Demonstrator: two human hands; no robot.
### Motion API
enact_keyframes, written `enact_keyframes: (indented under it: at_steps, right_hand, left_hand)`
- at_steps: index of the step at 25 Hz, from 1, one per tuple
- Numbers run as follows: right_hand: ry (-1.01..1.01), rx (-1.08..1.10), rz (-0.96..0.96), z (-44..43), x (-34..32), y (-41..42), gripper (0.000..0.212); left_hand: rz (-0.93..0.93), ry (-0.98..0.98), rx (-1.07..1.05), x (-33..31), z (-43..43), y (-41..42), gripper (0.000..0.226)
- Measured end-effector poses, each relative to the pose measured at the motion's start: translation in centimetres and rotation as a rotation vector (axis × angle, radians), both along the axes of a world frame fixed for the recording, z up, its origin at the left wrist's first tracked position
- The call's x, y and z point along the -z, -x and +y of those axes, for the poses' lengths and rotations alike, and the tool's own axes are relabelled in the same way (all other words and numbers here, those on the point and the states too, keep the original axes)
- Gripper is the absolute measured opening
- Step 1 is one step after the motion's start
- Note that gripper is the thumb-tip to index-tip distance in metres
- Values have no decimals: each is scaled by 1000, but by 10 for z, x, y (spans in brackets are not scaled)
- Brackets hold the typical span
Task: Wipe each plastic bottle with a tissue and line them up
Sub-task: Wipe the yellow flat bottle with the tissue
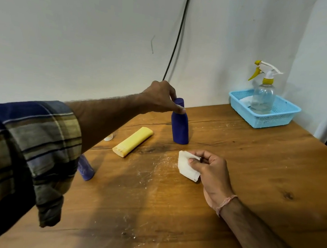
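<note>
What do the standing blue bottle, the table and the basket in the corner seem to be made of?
Blue bottle: probably plastic, opaque and matt; even colour, no shine. Table: wood, perhaps varnished; grain lines, a knot and a soft sheen show. Basket: pale blue plastic, judging by its moulded mesh of small holes.

A dark blue bottle [180, 126] stands upright, cap pinched by the left hand [160, 98]. A yellow bottle [132, 141] lies flat near that wrist. A second blue bottle [86, 169] is half hidden under the left forearm. The right hand [212, 171] holds a folded white tissue [187, 166].
</note>
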State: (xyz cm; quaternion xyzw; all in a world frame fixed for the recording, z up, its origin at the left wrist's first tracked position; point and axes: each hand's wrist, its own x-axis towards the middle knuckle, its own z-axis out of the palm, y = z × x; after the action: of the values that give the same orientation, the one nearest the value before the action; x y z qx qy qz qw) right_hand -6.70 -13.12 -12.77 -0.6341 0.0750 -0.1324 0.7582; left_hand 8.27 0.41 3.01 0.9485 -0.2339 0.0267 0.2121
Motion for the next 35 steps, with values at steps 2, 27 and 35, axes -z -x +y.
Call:
enact_keyframes:
  at_steps: [2, 27, 35]
  right_hand:
    - [3, -1, -1, 0, 1, -1, 31]
    - [-204, -70, -19, -5, -4, 10, 31]
    - [172, 0, -157, 6, -6, 34, 21]
  left_hand:
    - [-15, 11, -3, 0, 3, 6, 56]
    - [42, 186, -471, 124, 141, 95, 52]
    - [-62, 617, -164, 137, 168, 193, 59]
